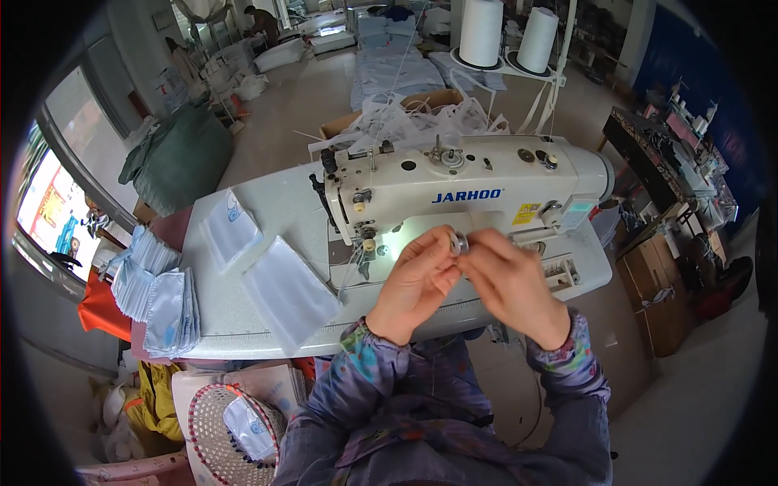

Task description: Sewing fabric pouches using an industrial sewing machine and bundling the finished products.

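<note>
In front of the sewing machine (pixel 454 182), my left hand (pixel 417 283) pinches a small round silvery bobbin (pixel 459 243) between thumb and fingers. My right hand (pixel 515 283) closes on the same bobbin from the right, its fingers bent and slightly blurred. Whether the bobbin sits inside a metal case is too small to tell. Both hands are raised above the near edge of the pale machine table (pixel 219 300). Left of the needle area lie a flat white fabric piece (pixel 292 292) and a smaller printed one (pixel 232 227).
Stacked fabric pieces (pixel 172 312) rest at the table's left end. Below stands a woven basket (pixel 212 413) with a cloth inside. White thread cones (pixel 481 36) rise behind the machine, near a box of white strips (pixel 405 121). Cardboard boxes (pixel 652 292) stand at right.
</note>
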The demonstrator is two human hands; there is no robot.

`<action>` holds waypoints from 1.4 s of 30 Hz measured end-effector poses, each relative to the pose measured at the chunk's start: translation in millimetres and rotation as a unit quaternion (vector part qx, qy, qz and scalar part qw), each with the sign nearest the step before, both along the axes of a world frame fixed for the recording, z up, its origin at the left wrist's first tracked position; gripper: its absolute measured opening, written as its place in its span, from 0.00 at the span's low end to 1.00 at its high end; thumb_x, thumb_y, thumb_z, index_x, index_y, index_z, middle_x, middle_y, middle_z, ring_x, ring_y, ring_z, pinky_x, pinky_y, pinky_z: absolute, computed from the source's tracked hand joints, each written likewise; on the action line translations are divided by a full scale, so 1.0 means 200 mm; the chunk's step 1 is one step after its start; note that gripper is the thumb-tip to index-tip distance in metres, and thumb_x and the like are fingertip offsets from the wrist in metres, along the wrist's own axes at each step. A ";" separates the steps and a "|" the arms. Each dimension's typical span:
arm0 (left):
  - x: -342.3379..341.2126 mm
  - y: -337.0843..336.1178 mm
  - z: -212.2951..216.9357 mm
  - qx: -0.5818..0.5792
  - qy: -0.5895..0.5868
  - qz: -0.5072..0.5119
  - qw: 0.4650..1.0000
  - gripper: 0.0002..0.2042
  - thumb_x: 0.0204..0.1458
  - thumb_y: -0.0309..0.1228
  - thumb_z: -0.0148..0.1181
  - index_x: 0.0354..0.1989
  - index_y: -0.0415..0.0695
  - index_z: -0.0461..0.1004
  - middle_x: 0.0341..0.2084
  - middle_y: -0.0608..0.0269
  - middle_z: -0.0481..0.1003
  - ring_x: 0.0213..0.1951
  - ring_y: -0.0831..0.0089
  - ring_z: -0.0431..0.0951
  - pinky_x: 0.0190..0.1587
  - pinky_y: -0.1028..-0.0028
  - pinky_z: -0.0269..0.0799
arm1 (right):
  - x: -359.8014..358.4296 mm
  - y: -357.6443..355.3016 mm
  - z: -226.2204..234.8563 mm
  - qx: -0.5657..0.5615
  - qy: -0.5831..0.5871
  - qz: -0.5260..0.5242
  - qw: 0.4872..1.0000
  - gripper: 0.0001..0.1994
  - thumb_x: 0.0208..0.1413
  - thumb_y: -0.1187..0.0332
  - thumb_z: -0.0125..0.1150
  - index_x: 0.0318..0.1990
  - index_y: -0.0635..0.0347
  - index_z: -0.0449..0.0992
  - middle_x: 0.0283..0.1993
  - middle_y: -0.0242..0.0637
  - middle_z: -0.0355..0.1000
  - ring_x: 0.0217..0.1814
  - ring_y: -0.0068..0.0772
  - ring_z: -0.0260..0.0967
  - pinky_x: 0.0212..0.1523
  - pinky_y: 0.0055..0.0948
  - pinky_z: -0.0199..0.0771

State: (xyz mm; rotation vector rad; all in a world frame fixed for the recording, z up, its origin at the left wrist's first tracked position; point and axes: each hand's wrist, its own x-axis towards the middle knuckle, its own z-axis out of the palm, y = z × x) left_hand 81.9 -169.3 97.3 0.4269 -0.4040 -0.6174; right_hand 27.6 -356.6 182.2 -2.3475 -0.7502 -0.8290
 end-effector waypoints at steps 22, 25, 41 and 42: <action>0.08 -0.05 0.20 0.086 -0.052 0.154 0.983 0.10 0.65 0.31 0.65 0.52 0.44 0.80 0.40 0.73 0.78 0.38 0.83 0.73 0.41 0.77 0.69 | 0.03 0.03 -0.06 0.008 0.011 -0.013 1.000 0.04 0.58 0.80 0.65 0.39 0.62 0.79 0.39 0.42 0.76 0.30 0.48 0.76 0.31 0.39 0.75; 0.37 -0.05 0.41 0.268 -0.221 0.240 0.906 0.08 0.63 0.30 0.66 0.47 0.41 0.82 0.37 0.71 0.80 0.40 0.82 0.76 0.46 0.77 0.74 | 0.16 -0.01 0.05 0.065 -0.037 -0.062 0.995 0.05 0.58 0.80 0.63 0.40 0.63 0.78 0.34 0.46 0.76 0.29 0.52 0.75 0.31 0.42 0.74; 0.81 -0.36 0.17 0.508 -0.320 0.590 0.540 0.08 0.43 0.30 0.64 0.25 0.37 0.80 0.28 0.42 0.78 0.38 0.44 0.80 0.41 0.52 0.76 | 0.63 -0.10 -0.10 0.003 0.021 -0.070 0.997 0.21 0.60 0.79 0.54 0.61 0.63 0.80 0.51 0.55 0.81 0.42 0.53 0.79 0.45 0.45 0.77; 0.85 -0.34 0.19 0.537 -0.328 0.543 0.557 0.07 0.45 0.29 0.63 0.24 0.36 0.79 0.28 0.42 0.77 0.38 0.43 0.80 0.41 0.50 0.76 | 0.60 -0.07 -0.05 -0.018 0.068 -0.124 0.990 0.20 0.62 0.77 0.54 0.61 0.64 0.80 0.48 0.54 0.81 0.44 0.55 0.80 0.42 0.48 0.77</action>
